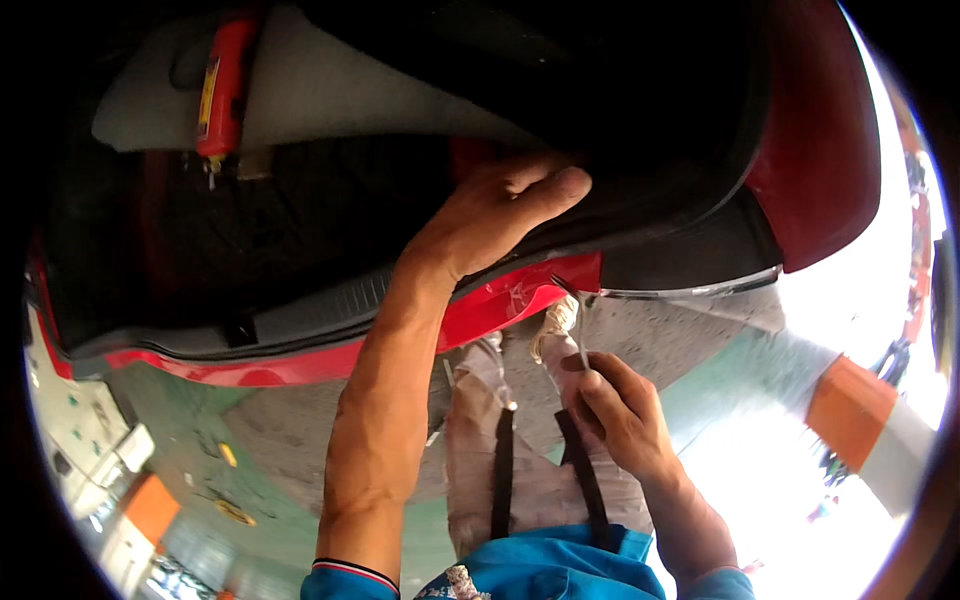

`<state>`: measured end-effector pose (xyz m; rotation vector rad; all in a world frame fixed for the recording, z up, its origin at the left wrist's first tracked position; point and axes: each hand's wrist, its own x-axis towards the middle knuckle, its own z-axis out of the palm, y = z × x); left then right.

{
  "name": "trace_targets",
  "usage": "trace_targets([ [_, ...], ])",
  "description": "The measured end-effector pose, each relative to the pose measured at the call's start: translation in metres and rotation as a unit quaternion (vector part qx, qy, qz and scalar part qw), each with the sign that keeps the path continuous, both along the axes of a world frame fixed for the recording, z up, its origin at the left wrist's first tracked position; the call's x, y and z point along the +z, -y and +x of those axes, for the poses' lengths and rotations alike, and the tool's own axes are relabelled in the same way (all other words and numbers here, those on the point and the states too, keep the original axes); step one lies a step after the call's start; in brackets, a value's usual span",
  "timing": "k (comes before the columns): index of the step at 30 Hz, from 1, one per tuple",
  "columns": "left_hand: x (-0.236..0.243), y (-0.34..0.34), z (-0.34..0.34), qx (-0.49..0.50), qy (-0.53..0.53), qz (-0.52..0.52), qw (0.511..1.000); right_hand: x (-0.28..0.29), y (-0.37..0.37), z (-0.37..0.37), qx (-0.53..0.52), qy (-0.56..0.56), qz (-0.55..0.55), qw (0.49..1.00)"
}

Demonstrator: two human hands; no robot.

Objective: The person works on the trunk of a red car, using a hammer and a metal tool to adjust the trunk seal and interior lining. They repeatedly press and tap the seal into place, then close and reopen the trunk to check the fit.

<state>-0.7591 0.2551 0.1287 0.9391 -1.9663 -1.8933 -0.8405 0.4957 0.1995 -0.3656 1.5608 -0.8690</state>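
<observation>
Before me is the opened rear of a red car, its red bumper edge [480, 305] running below the dark luggage space. My left hand [500, 205] reaches over the sill to the dark lining at the right side; its thumb stretches outward and the other fingers are mostly lost in shadow. Lower down, my right hand [625, 410] is closed around a thin metal tool [583, 335]. Its shaft points up from the fingers, and its dark, seemingly forked tip is at the bumper's red edge. Whether the tip touches cannot be told.
A red fire extinguisher [225, 90] lies on a grey lining piece [330, 85] inside the luggage space. A dark plastic sill trim [340, 300] borders the opening. The red rear side panel [820, 150] rises at right. Below are my legs and the grey-green floor [330, 440].
</observation>
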Motion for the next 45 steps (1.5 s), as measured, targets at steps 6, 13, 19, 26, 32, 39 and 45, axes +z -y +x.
trace_targets([
  [6,0.021,0.022,-0.001,-0.145,0.030,0.029,0.988,-0.031,0.021,0.031,-0.121,0.165,-0.052,0.977],
  [13,0.045,0.041,-0.020,-0.242,0.076,-0.044,0.966,-0.047,0.043,0.078,-0.292,0.254,-0.124,0.914],
  [19,0.039,0.047,-0.027,-0.300,0.027,-0.134,0.944,-0.053,0.084,0.126,-0.439,0.215,-0.140,0.861],
  [26,0.031,0.046,-0.030,-0.324,-0.019,-0.143,0.935,-0.044,0.129,0.155,-0.590,0.205,-0.110,0.773],
  [32,0.035,0.052,-0.031,-0.334,-0.007,-0.162,0.929,-0.038,0.166,0.158,-0.640,0.218,-0.157,0.720],
  [39,0.038,0.048,-0.027,-0.346,-0.027,-0.117,0.931,-0.040,0.131,0.141,-0.573,0.206,-0.135,0.781],
  [45,0.022,0.043,-0.007,-0.294,-0.040,0.097,0.950,-0.056,0.074,0.098,-0.397,0.155,-0.136,0.894],
])
